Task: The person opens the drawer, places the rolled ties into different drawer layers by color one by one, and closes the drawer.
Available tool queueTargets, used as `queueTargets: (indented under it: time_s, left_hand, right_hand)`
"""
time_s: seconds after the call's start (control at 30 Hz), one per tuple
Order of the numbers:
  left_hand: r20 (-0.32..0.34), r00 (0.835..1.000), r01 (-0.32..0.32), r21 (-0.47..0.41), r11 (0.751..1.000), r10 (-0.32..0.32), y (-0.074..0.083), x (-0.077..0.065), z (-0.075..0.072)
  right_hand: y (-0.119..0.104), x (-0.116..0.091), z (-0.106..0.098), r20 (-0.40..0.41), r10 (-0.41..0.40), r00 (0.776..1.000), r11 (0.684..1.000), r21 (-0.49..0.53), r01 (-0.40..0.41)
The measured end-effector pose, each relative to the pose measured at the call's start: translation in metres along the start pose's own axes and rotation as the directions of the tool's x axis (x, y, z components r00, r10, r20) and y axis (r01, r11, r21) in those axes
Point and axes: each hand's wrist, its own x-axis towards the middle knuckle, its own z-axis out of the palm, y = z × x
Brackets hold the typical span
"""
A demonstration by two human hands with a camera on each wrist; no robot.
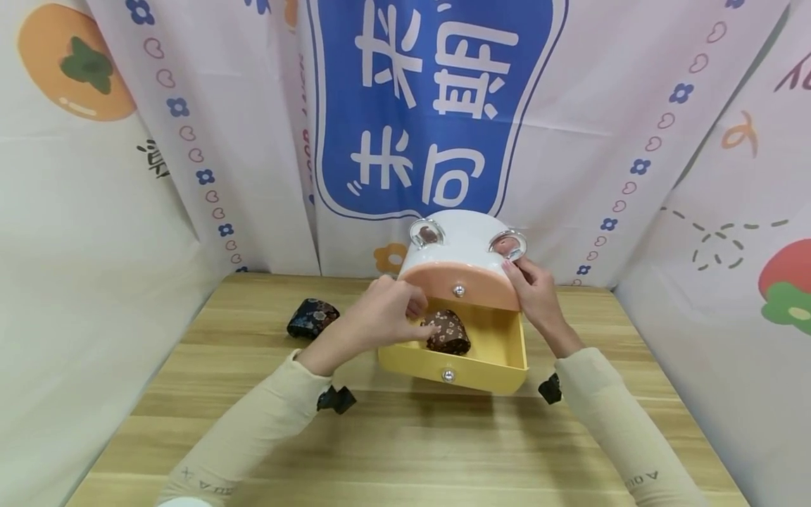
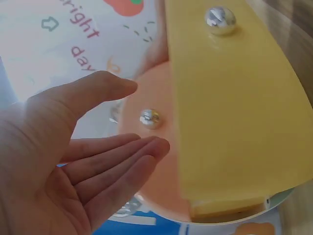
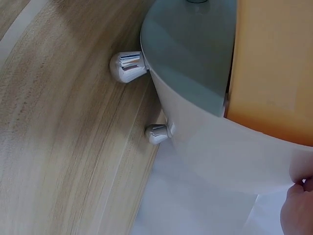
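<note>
A small frog-like drawer box (image 1: 469,243), white with a peach upper drawer (image 1: 424,278), stands at the table's back. Its yellow lower drawer (image 1: 497,334) is pulled out, and a rolled brown floral cloth, like a necktie (image 1: 448,331), lies inside. Over the drawer's left side is my left hand (image 1: 380,313), its thumb overlapping the brown roll in the head view. Nothing sits between the extended fingers (image 2: 117,171) in the left wrist view. My right hand (image 1: 538,299) grips the box's right side below the silver ring eye (image 1: 509,245); part of that hand is hidden.
Left of the box, a dark blue floral roll (image 1: 312,318) lies on the wooden table (image 1: 405,451). Small black pieces (image 1: 338,399) show beside both sleeves. Printed white cloth (image 1: 253,141) hangs close behind the box and along both sides.
</note>
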Motion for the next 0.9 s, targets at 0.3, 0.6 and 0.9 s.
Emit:
queueTargets:
  time_s: [0.3, 0.6, 0.9]
  left_hand:
    - [-0.068, 0.992, -0.104, 0.004, 0.995, 0.105, 0.015, -0.039, 0.001]
    - [-0.052, 0.997, -0.061, -0.023, 0.998, 0.060, 0.012, -0.063, 0.044]
    - [-0.036, 0.999, -0.023, -0.051, 0.998, 0.021, 0.008, -0.066, 0.091]
  right_hand:
    - [0.000, 0.001, -0.003, -0.003, -0.001, 1.000, 1.000, 0.012, 0.001]
    - [-0.002, 0.003, 0.000, -0.020, -0.048, 0.999, 0.998, 0.041, 0.048]
    - [0.000, 0.002, -0.001, -0.009, -0.018, 1.000, 0.999, 0.027, 0.018]
